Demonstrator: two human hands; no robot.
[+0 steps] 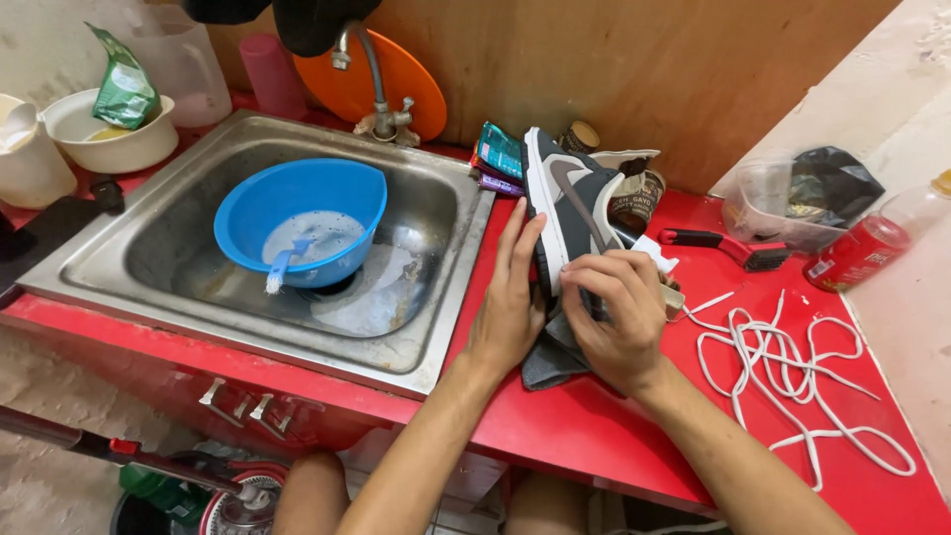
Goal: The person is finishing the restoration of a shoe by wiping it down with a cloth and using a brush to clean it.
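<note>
A dark grey and white sneaker lies on its side on the red counter, sole toward the sink. My left hand rests flat against its sole edge, fingers straight. My right hand is closed on the shoe's upper near the opening, with a dark grey cloth bunched under both hands. A second white shoe part peeks out behind my right hand.
A steel sink on the left holds a blue bowl with soapy water and a small brush. White laces lie loose on the right. A red-handled brush, red bottle and plastic tub stand at the back right.
</note>
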